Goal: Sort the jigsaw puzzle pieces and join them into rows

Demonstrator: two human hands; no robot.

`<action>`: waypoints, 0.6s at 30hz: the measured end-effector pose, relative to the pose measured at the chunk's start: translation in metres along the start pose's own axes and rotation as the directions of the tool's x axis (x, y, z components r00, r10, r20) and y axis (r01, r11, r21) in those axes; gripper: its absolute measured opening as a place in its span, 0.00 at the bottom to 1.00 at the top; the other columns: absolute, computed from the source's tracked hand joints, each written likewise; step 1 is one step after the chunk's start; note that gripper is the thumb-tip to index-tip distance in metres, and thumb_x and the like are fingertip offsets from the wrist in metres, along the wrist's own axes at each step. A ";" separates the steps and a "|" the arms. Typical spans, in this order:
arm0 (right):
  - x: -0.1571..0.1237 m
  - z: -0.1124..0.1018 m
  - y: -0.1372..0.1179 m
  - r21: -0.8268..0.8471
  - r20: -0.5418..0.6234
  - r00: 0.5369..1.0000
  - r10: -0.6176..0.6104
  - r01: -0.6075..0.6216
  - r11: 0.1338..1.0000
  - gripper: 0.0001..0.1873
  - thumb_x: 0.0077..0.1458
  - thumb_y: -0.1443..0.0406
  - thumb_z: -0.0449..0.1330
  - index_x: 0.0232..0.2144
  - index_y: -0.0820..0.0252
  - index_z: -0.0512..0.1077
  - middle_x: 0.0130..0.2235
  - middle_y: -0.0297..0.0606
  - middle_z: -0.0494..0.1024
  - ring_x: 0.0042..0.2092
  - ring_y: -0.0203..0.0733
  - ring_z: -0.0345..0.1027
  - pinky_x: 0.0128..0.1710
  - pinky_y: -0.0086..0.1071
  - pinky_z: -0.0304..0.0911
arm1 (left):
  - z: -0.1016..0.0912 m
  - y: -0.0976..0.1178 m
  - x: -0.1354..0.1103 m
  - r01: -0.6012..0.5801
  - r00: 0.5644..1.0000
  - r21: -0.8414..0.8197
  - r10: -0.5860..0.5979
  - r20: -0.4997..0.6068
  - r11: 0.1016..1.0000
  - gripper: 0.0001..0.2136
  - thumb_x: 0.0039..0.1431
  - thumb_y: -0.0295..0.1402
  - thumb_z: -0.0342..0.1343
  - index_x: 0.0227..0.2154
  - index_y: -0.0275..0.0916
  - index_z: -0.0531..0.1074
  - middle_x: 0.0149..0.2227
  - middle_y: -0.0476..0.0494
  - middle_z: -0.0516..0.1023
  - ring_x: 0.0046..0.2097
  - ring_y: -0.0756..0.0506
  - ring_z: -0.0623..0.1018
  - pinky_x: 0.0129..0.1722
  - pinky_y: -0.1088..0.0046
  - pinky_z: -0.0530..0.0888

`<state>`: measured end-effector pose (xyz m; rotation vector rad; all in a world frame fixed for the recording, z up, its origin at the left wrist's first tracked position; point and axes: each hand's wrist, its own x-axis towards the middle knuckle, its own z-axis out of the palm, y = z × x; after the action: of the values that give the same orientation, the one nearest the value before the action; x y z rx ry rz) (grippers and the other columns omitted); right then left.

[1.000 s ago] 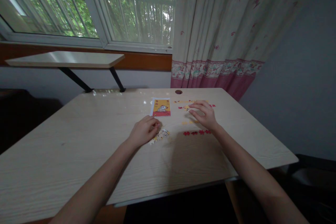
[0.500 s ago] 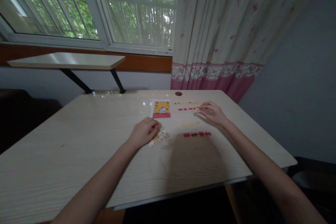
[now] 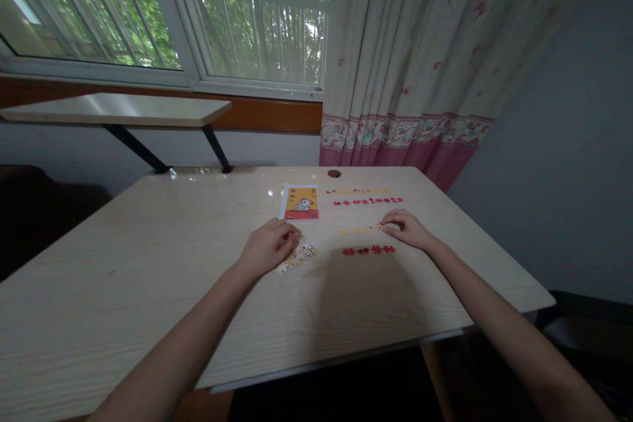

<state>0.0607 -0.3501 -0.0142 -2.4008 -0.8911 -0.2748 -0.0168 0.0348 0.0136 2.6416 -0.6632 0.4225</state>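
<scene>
My right hand (image 3: 406, 229) pinches a small yellow-and-white jigsaw piece (image 3: 380, 227) at the right end of a short row of yellow pieces (image 3: 357, 231). Curled fingers on my left hand (image 3: 270, 244) rest beside a loose heap of white and yellow pieces (image 3: 297, 258); what they hold, if anything, is hidden. Nearer me lies a row of red pieces (image 3: 376, 250). Two longer rows, one red (image 3: 363, 202) and one mostly yellow (image 3: 359, 192), lie farther back. A picture card (image 3: 301, 202) with a white animal on yellow and red lies behind my left hand.
The wood-grain desk (image 3: 163, 264) carries everything. At its back left stands a raised shelf (image 3: 119, 111) on black supports. A round cable hole (image 3: 334, 173) is near the back edge. A curtain (image 3: 395, 79) hangs behind, beside a barred window (image 3: 257, 20).
My right hand has moved toward me with the piece, from the far red row to the short yellow row. The left hand stays by the heap. The view has shifted slightly.
</scene>
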 end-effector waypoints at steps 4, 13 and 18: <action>-0.001 0.001 0.001 -0.017 -0.008 1.000 -0.007 0.007 1.000 0.12 0.51 0.58 0.58 0.35 0.57 0.75 0.37 0.41 0.75 0.41 0.42 0.67 0.44 0.41 0.61 | 0.001 -0.001 0.000 0.002 1.000 0.006 -0.002 -0.006 1.000 0.09 0.58 0.34 0.45 0.32 0.40 0.70 0.32 0.44 0.74 0.38 0.45 0.71 0.36 0.71 0.67; -0.003 -0.003 -0.002 -0.029 -0.002 1.000 -0.005 0.005 1.000 0.11 0.50 0.59 0.59 0.35 0.57 0.75 0.37 0.40 0.74 0.40 0.42 0.68 0.44 0.41 0.62 | 0.000 0.000 0.000 0.010 1.000 0.002 -0.009 -0.008 1.000 0.09 0.58 0.34 0.45 0.32 0.40 0.70 0.32 0.44 0.74 0.37 0.45 0.71 0.35 0.71 0.67; 0.009 -0.007 -0.020 -0.067 -0.011 0.999 -0.038 0.037 0.997 0.10 0.52 0.60 0.57 0.34 0.58 0.75 0.36 0.40 0.75 0.39 0.41 0.67 0.43 0.39 0.61 | -0.001 0.001 0.000 0.002 1.000 -0.013 -0.002 -0.016 1.000 0.09 0.58 0.33 0.45 0.32 0.39 0.71 0.32 0.44 0.74 0.36 0.45 0.70 0.34 0.71 0.66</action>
<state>0.0547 -0.3365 0.0032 -2.4429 -0.9362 -0.3381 -0.0177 0.0342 0.0150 2.6234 -0.6565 0.4364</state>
